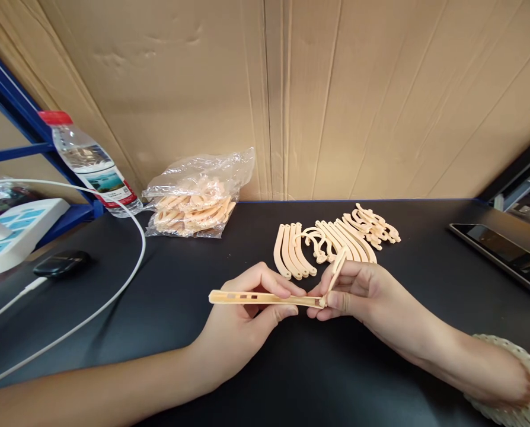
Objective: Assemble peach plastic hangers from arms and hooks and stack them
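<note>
Left hand point(238, 333) pinches long strip point(267, 299), axis left-right; right hand point(363, 298) holds short piece point(337, 268), angled up at strip's right end.

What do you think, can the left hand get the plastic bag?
Probably yes: only bare tabletop lies between the left hand and the plastic bag. But that hand is pinching a long piece, so it may need to let go first.
</note>
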### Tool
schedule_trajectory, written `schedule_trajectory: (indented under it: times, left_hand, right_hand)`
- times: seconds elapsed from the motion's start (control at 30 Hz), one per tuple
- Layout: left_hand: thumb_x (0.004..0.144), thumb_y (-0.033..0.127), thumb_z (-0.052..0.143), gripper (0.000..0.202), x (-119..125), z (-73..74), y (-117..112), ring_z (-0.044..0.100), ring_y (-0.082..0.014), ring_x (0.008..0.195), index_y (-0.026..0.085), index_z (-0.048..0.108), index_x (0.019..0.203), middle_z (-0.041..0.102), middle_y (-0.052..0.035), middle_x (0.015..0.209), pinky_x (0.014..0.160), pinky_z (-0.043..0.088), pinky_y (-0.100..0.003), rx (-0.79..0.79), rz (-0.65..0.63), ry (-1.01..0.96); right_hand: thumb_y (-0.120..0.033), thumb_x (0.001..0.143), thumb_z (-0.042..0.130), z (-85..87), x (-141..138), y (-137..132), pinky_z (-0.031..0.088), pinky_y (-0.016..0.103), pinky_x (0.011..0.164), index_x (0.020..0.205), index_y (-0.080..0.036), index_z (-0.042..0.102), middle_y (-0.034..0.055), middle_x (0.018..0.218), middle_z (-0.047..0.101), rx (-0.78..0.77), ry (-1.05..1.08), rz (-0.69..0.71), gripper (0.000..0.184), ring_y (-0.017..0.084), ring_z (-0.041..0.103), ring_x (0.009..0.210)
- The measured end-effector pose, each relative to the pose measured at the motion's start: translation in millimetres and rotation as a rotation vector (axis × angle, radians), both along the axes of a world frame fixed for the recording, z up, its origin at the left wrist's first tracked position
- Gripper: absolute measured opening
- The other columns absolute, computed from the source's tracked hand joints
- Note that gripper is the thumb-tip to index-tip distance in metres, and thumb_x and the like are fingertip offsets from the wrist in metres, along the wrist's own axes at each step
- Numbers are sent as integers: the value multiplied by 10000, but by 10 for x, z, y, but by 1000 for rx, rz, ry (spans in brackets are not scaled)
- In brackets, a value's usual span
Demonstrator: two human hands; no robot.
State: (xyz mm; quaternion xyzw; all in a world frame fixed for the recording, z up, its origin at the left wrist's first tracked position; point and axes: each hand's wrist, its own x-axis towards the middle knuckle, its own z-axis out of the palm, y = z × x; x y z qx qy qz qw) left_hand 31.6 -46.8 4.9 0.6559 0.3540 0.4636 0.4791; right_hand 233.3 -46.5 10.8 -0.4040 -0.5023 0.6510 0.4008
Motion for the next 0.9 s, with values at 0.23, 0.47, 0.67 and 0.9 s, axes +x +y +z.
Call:
schedule_trajectory:
  times: [0.23, 0.47, 0.67, 0.9]
  left_hand:
    - [775, 133, 691, 155, 32, -26, -48, 705, -159, 786, 189, 551, 739, 679, -17, 827, 689, 595, -260, -19, -2, 3]
    - [771, 140, 673, 129, 33, 10, -3, 697, -156, 777, 194, 559, 742, 645, -1, 797, 693, 610, -270, -16, 61, 1]
    - [767, 144, 679, 140, 21, 11, 18, 695, -147, 792, 189, 549, 737, 639, 13, 775, 716, 608, -265, -64, 85, 6]
    - [788, 136, 666, 129, 17, -9, 16, 681, -132, 803, 193, 553, 765, 614, 24, 790, 729, 598, -255, -98, 41, -26]
  right_hand:
    - [-294, 709, 796, -18, -31, -6, 572, 265, 630, 713, -156, 618, 2, 677, 668, 25, 70, -24, 226, 133, 679, 622]
    - [-291, 723, 790, 3, 4, -26, 590, 298, 739, 758, -163, 682, 44, 826, 728, -24, 122, -30, 171, 177, 717, 778]
    - [-319, 729, 780, 12, 6, -9, 596, 302, 723, 781, -163, 714, 66, 889, 739, -18, 67, -38, 178, 193, 727, 785]
    - [-313, 759, 749, 26, -14, -20, 592, 256, 671, 750, -169, 727, 53, 896, 717, 39, -11, -32, 146, 154, 706, 736]
